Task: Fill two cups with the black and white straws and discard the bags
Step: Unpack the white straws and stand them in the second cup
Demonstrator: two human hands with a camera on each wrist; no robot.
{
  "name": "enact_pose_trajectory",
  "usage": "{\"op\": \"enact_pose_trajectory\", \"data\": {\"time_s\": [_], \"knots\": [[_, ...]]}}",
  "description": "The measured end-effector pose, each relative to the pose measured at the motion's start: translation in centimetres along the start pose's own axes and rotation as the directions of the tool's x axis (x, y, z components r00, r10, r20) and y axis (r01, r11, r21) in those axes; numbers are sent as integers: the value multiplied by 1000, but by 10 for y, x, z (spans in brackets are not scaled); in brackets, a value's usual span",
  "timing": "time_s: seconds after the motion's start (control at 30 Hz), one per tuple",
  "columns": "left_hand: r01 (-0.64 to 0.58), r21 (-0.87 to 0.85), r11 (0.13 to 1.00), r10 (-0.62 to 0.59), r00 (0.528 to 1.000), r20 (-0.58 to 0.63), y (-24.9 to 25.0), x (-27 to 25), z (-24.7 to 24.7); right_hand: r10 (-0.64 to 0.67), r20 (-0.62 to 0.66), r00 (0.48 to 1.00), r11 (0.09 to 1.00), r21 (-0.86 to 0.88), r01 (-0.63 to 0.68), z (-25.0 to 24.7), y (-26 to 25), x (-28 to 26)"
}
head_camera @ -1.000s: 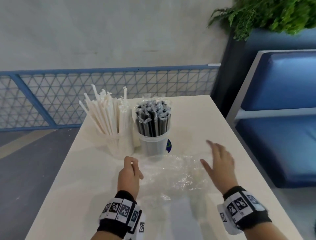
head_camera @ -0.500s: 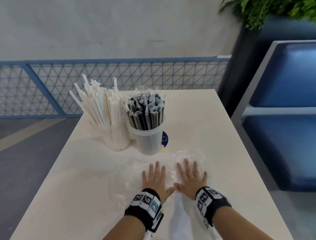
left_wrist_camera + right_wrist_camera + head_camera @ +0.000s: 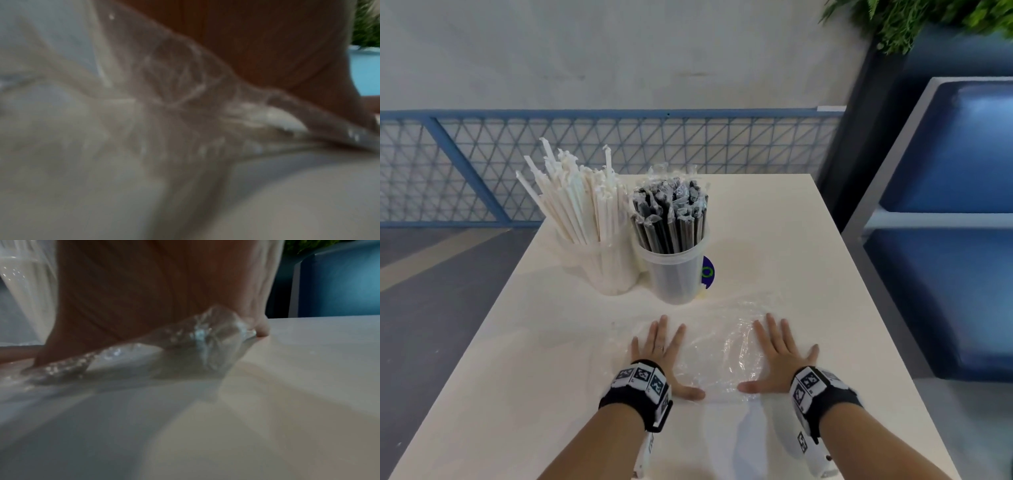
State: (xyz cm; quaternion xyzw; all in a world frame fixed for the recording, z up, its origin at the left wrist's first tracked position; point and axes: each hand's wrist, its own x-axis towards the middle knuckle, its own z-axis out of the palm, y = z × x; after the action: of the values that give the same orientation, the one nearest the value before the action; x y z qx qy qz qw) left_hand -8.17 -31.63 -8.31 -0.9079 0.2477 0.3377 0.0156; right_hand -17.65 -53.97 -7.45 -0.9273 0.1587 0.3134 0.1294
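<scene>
The clear plastic bag (image 3: 722, 346) lies crumpled on the table (image 3: 808, 274), just in front of the cup of black straws (image 3: 678, 270). It looks feather-light, limp and slippery; bunching its middle into a fist would likely grip best. The left hand (image 3: 659, 356) and right hand (image 3: 779, 356) press flat on its two ends, fingers spread, grasping nothing. Beside that cup stands the cup of white straws (image 3: 606, 263); both look full.
</scene>
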Motion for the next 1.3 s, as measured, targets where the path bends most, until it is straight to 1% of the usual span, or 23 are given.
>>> {"op": "enact_pose_trajectory", "data": {"time_s": [0.07,0.1,0.13,0.17,0.2,0.23,0.27,0.33,0.37,0.4,0.43,0.47,0.53,0.6,0.63,0.7,0.77,0.8,0.9,1.0,1.1,1.2,1.3], "knots": [[9,-12,1000,-9,999,-30,4,-6,-11,18,6,1000,1000,-24,-18,-2,-4,-3],[-1,-73,997,-6,996,-92,6,-11,-19,32,-26,999,999,-41,-33,-3,-8,-5],[-39,-202,979,-4,977,-211,5,-15,-26,48,-95,994,998,-38,-51,-7,-14,-9],[-115,-353,929,-24,930,-367,3,-22,-33,55,-202,978,998,7,-54,-10,-23,-14],[-206,-464,862,-76,851,-519,-1,-31,-41,51,-338,940,993,115,-13,-15,-33,-20],[-284,-525,802,-154,751,-642,-7,-41,-51,40,-482,875,961,259,99,-19,-45,-25],[-337,-569,750,-248,654,-715,-18,-49,-60,20,-610,792,887,376,267,-26,-59,-31],[-397,-633,664,-410,515,-753,-45,-57,-83,-30,-760,649,717,436,544,-41,-93,-41],[-405,-653,640,-463,476,-748,-62,-57,-96,-62,-792,607,667,419,615,-49,-112,-44],[-406,-667,624,-492,459,-740,-79,-56,-108,-98,-805,584,636,401,659,-56,-131,-45],[-402,-687,605,-504,476,-721,-95,-54,-120,-135,-809,572,612,386,690,-64,-149,-43],[-395,-709,584,-496,518,-697,-111,-51,-131,-167,-801,575,591,385,709,-71,-168,-41],[-352,-745,567,-421,654,-629,-138,-42,-147,-214,-763,610,570,409,713,-86,-202,-30],[-298,-777,554,-296,802,-519,-163,-28,-161,-229,-716,660,584,441,681,-97,-230,-15],[-282,-784,554,-227,854,-468,-172,-22,-168,-216,-703,677,597,454,662,-102,-242,-8],[-292,-736,611,-84,901,-426,-185,-12,-183,-172,-695,698,627,469,622,-110,-261,5],[-323,-684,654,17,910,-413,-191,-4,-198,-117,-672,731,642,511,572,-119,-276,14],[-338,-686,645,56,915,-399,-193,-1,-206,-91,-657,749,629,545,554,-123,-281,19],[-366,-681,634,148,922,-359,-196,9,-224,-25,-629,777,518,657,548,-137,-287,34],[-376,-708,598,138,918,-371,-202,18,-228,7,-635,772,484,678,553,-150,-284,52],[-372,-737,564,138,923,-360,-199,23,-223,-9,-675,738,461,652,602,-155,-285,63],[-405,-707,580,109,898,-425,-190,23,-216,2,-710,704,398,646,651,-155,-290,68],[-415,-704,577,19,868,-496,-176,13,-218,51,-733,679,410,635,655,-157,-295,68]]}}
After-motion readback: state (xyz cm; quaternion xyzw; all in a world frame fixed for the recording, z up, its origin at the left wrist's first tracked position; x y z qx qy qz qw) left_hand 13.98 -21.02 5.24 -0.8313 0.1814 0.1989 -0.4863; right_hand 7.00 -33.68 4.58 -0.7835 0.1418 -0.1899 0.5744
